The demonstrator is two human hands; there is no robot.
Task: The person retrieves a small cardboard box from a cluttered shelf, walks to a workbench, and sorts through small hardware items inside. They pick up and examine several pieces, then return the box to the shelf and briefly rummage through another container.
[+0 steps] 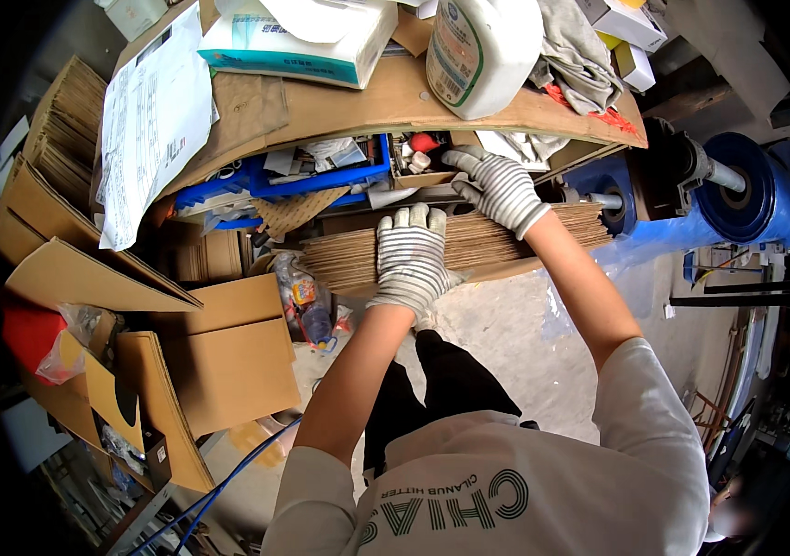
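Both my hands wear white gloves with dark stripes. My left hand [410, 255] lies over the front edges of a stack of flat cardboard [339, 259], fingers stretched forward and thumb out to the right. Farther right and higher, my right hand [503, 192] reaches over the same stack, its fingers apart at the side of a small open cardboard box [415, 180]. That box contains a red round piece [424, 142] and some small pale pieces. I see nothing held in the right hand, though its fingertips partly hide what lies beneath them.
Above the stack is a curved wooden tabletop [358, 109] bearing a tissue pack [298, 42], a white jug [483, 56] and grey cloth [582, 56]. A blue bin [321, 184] sits underneath. Cardboard boxes [228, 357] stand left, a blue film roll [738, 190] right.
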